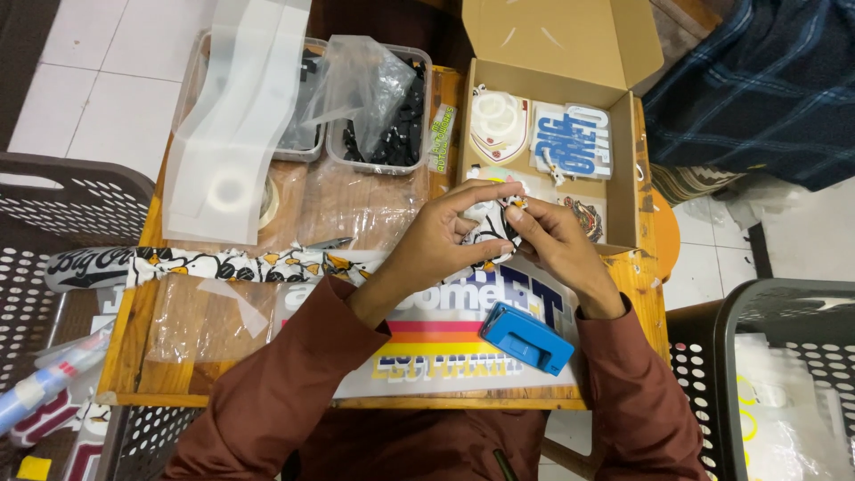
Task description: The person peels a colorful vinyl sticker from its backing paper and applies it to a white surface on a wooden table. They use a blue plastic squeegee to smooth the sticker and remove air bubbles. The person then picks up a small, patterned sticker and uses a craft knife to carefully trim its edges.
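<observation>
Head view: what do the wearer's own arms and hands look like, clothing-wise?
Both arms wear long, loose sleeves of plain reddish-brown fabric, ending at the wrists. The left hand and right hand are bare: no gloves, rings, watch or bracelets visible.

Even, fairly bright indoor light from overhead. Soft, short shadows under the hands. Glare patches on the clear plastic sheet (347, 205) over the worktop (178, 356). Focus sharp centrally; slight wide-angle stretching toward corners.
</observation>
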